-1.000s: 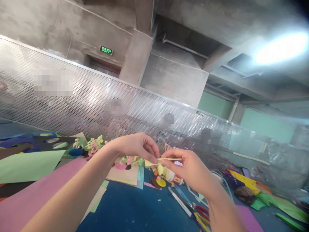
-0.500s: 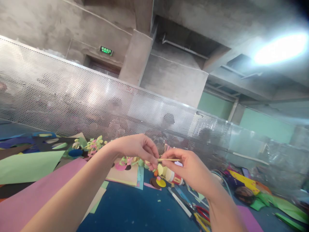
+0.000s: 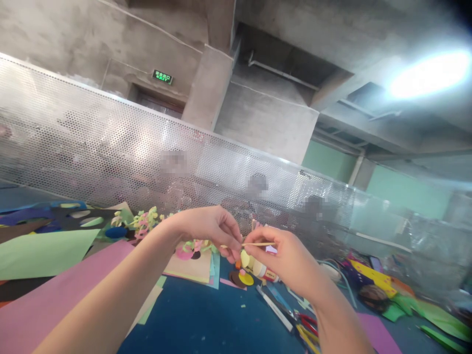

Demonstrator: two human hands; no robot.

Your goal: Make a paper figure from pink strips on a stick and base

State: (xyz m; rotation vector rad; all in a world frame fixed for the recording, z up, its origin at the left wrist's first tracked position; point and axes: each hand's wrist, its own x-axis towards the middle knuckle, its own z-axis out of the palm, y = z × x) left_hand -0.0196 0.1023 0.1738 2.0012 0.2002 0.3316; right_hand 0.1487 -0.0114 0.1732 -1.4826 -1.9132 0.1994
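Over the table, my two hands meet at a thin, pale yellow stick (image 3: pixel 260 244). The fingers of my right hand (image 3: pixel 291 255) are closed on it, and its right end lies against the palm side. My left hand (image 3: pixel 217 228) pinches at the stick's left end; whether a small piece of paper is also in that pinch cannot be made out. Just below the hands are a white jar with a red label (image 3: pixel 261 270), a yellow paper disc (image 3: pixel 246 279) and a brown disc (image 3: pixel 236 278). Pink and green paper flowers (image 3: pixel 147 221) stand behind my left forearm.
Large green (image 3: pixel 47 253) and pink sheets (image 3: pixel 73 285) lie at left. A stack of pale sheets (image 3: pixel 188 270) sits mid-table. A white-handled cutter (image 3: pixel 275 309) and red-and-yellow-handled tools (image 3: pixel 308 327) are near my right forearm. A perforated metal screen (image 3: pixel 110 142) stands behind; people are beyond it.
Both hands keep almost the same place and grip. My right fingers have shifted very slightly on the stick; the objects on the table have not moved.
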